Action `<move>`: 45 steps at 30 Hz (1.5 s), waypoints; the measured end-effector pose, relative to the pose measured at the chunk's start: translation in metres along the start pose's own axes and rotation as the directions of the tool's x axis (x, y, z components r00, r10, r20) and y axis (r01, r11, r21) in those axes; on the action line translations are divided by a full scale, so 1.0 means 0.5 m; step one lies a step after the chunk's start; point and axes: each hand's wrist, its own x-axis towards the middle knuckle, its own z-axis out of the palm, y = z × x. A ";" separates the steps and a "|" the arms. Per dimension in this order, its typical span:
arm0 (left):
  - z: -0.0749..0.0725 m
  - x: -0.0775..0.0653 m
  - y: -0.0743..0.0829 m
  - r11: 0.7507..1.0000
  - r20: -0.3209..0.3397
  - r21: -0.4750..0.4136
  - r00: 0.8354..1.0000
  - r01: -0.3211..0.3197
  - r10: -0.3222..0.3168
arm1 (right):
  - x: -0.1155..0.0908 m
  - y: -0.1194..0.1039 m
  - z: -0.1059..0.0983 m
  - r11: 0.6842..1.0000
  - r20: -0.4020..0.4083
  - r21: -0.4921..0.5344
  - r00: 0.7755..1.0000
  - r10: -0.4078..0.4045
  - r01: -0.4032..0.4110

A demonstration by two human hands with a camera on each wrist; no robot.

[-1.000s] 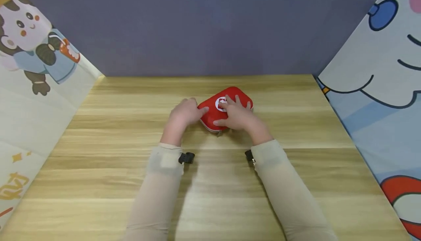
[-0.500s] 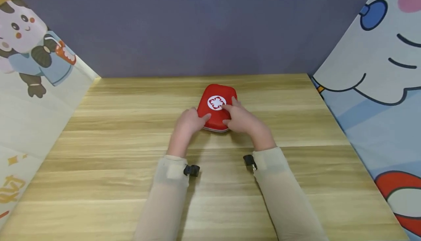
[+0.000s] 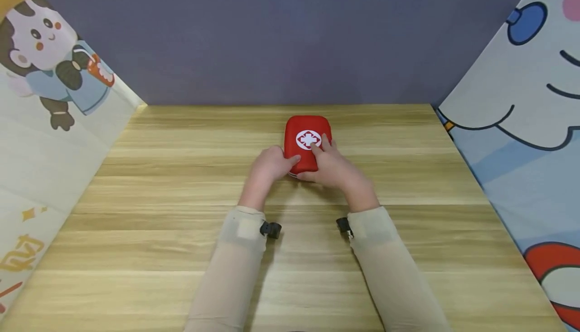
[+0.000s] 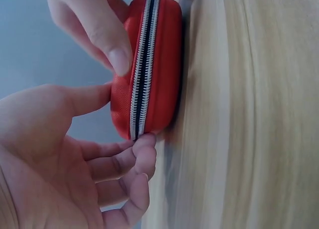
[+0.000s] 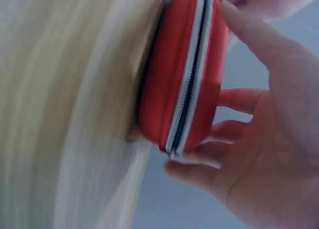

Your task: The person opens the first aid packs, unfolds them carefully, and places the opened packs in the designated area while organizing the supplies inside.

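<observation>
While the wooden table (image 3: 158,186) sits under everything, the red case (image 3: 307,139) is near its back edge. It looks light and stiff, so I'd hold its sides. My left hand (image 3: 268,167) pinches one side; my right hand (image 3: 335,168) spreads its fingers over it, near the tiny zip pull (image 5: 172,154).

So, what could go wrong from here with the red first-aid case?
1. The zipper shows a dark strip between its two silver rows; if that is a gap, the red first-aid case could fall open when lifted.
2. The left hand holds its near left corner while the right hand spreads over the top, so uneven pressure might swivel it on the wood-grain table.
3. The zipper pull sits close by the right hand, which might snag it.
</observation>
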 end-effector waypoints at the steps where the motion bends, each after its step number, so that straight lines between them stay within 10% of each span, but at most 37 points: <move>1: 0.001 0.001 0.000 1.000 0.001 -0.002 1.000 -0.001 0.001 | 0.002 -0.003 0.004 1.000 -0.002 -0.020 1.000 0.005 -0.005; 12: -0.004 -0.001 0.002 0.999 -0.046 -0.048 0.999 -0.024 0.022 | 0.004 -0.051 0.033 0.982 -0.120 -0.173 0.991 0.055 -0.075; 26: -0.009 0.010 -0.019 0.994 0.066 -0.045 0.993 -0.099 0.102 | -0.003 -0.048 0.019 0.994 -0.164 0.055 0.981 0.104 -0.096; 32: 0.001 0.017 -0.035 0.984 0.182 -0.076 0.968 -0.163 0.175 | -0.008 -0.034 0.009 0.988 -0.145 0.128 0.984 0.103 -0.084; 40: -0.007 0.035 -0.066 0.938 0.351 -0.292 0.892 -0.185 0.286 | -0.025 -0.017 -0.014 0.975 -0.155 0.212 0.983 0.098 -0.063; 45: -0.012 0.038 -0.065 0.948 0.366 -0.255 0.889 -0.190 0.276 | -0.035 -0.001 -0.032 0.966 -0.173 0.254 0.980 0.102 -0.056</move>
